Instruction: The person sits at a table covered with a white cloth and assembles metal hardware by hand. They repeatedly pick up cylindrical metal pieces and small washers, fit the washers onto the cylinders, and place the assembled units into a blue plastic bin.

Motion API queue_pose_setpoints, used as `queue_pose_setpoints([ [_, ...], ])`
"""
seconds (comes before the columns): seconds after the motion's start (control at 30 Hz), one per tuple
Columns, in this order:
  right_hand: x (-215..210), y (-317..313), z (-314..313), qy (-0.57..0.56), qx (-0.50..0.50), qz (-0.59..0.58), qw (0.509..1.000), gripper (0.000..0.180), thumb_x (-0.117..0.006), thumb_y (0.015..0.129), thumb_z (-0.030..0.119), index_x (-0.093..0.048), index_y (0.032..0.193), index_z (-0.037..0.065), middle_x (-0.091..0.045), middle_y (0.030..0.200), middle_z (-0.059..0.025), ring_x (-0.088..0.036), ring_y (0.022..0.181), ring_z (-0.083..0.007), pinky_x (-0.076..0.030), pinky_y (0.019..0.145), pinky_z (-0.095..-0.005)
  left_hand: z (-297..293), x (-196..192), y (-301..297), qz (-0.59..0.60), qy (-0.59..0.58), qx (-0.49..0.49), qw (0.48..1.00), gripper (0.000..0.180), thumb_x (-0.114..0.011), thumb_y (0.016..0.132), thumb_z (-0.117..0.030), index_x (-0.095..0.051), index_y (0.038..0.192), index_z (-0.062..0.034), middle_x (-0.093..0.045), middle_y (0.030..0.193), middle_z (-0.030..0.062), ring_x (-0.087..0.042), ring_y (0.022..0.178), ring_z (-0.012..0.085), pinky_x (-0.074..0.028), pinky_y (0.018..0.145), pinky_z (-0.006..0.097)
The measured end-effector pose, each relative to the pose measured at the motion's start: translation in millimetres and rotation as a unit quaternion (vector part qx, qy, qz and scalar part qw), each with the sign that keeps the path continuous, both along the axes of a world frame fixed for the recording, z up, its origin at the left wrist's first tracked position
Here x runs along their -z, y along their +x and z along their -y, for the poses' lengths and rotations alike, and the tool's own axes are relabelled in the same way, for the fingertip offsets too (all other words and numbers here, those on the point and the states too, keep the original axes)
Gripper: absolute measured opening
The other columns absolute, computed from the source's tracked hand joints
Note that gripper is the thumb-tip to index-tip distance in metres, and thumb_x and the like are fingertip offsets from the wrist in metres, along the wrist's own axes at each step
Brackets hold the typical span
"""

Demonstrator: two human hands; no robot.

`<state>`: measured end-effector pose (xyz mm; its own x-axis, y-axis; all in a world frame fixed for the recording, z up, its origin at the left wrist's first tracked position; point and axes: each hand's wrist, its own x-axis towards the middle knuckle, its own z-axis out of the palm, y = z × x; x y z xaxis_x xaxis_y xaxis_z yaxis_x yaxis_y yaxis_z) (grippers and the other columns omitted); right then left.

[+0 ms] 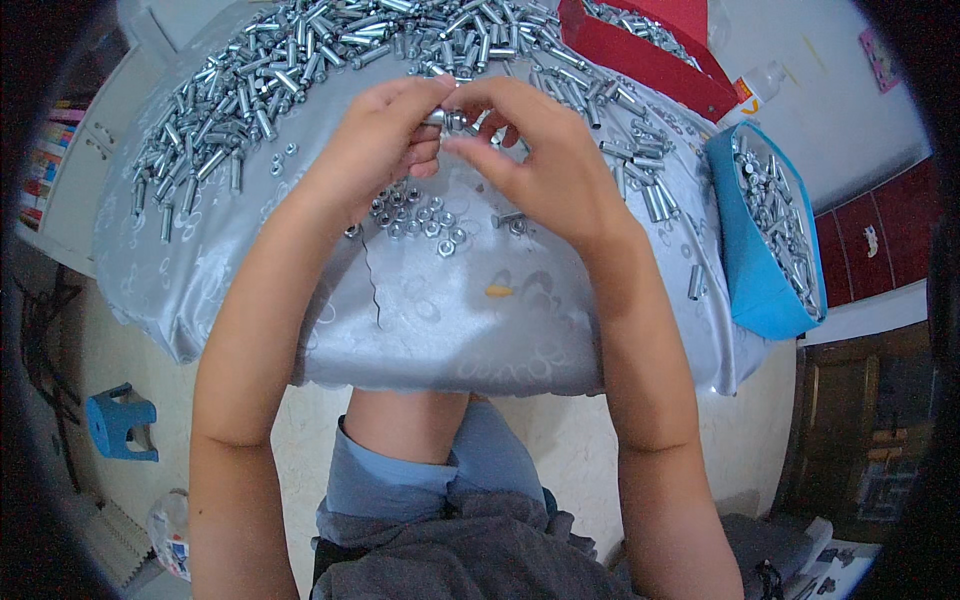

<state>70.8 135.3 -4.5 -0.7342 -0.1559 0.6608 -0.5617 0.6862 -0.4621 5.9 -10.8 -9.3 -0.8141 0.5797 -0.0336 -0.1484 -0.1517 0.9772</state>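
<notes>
Over the far middle of the table, my left hand (385,140) is closed around a silver expansion bolt (436,118). My right hand (540,140) curls its thumb and forefinger about the bolt's right end, where a nut-like ring (457,120) shows. Part of the bolt is hidden by my fingers. Below the hands lies a loose group of hex nuts (437,226). Beside them, toward my right forearm, rests a short bolt (510,219). A large heap of metal expansion bolts (300,60) spreads across the far side and left of the table.
A grey patterned cloth (430,340) covers the table. On the right stand a blue fabric bin (735,230) and, farther back, a red box (650,65), both holding metal parts. Near the red box is a bottle (757,82). A blue stool (122,422) stands on the floor at left.
</notes>
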Motion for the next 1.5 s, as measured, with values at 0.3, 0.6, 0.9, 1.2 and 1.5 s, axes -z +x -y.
queue_pose_setpoints([
  [0.3, -1, 1, -2, 0.013, 0.020, 0.015, 1.000, 0.029, -0.064, 0.072, 0.026, -0.055, 0.092, 0.007, -0.059, 0.077, -0.0106, -0.058, 0.069, -0.0266, -0.046, 0.058, -0.0335, 3, -1, 0, -0.003, 0.019, 0.041, 0.999, 0.022, -0.052, 0.086, -0.028, -0.050, 0.079, -0.0073, -0.035, 0.056, -0.0058, -0.031, 0.043, 0.0030, -0.026, 0.040, 0.019],
  [0.6, -4, 3, 0, -0.011, 0.016, 0.005, 1.000, 0.026, -0.065, 0.071, 0.023, -0.057, 0.090, 0.007, -0.057, 0.075, -0.0123, -0.057, 0.068, -0.0261, -0.045, 0.059, -0.0337, 4, -2, 0, 0.000, 0.003, 0.031, 1.000, 0.022, -0.051, 0.086, -0.029, -0.051, 0.080, -0.0073, -0.036, 0.056, -0.0059, -0.030, 0.043, 0.0027, -0.026, 0.040, 0.019],
  [0.9, -1, 0, -2, 0.000, -0.038, 0.007, 0.999, 0.022, -0.061, 0.075, 0.016, -0.055, 0.093, 0.005, -0.056, 0.078, -0.0148, -0.056, 0.071, -0.0307, -0.044, 0.061, -0.0357, 4, 2, -3, -0.003, -0.006, 0.033, 0.999, 0.024, -0.049, 0.087, -0.030, -0.051, 0.082, -0.0070, -0.037, 0.054, -0.0051, -0.030, 0.042, 0.0035, -0.025, 0.039, 0.020],
  [1.2, -2, 3, 5, 0.011, -0.016, 0.032, 0.999, 0.018, -0.051, 0.084, 0.018, -0.050, 0.083, 0.000, -0.054, 0.074, -0.0184, -0.053, 0.070, -0.0365, -0.042, 0.061, -0.0397, -1, 4, 1, -0.053, 0.031, 0.042, 0.997, 0.026, -0.046, 0.089, -0.031, -0.048, 0.078, -0.0081, -0.035, 0.055, -0.0046, -0.030, 0.044, 0.0052, -0.025, 0.040, 0.020],
  [1.5, 3, 1, 11, -0.102, 0.033, 0.100, 0.989, 0.026, -0.051, 0.086, 0.024, -0.055, 0.085, -0.002, -0.056, 0.067, -0.0189, -0.056, 0.059, -0.0279, -0.043, 0.054, -0.0344, -2, 1, 3, -0.097, 0.059, 0.008, 0.994, 0.031, -0.044, 0.089, -0.038, -0.047, 0.082, -0.0083, -0.038, 0.061, -0.0030, -0.033, 0.046, 0.0056, -0.028, 0.041, 0.021],
])
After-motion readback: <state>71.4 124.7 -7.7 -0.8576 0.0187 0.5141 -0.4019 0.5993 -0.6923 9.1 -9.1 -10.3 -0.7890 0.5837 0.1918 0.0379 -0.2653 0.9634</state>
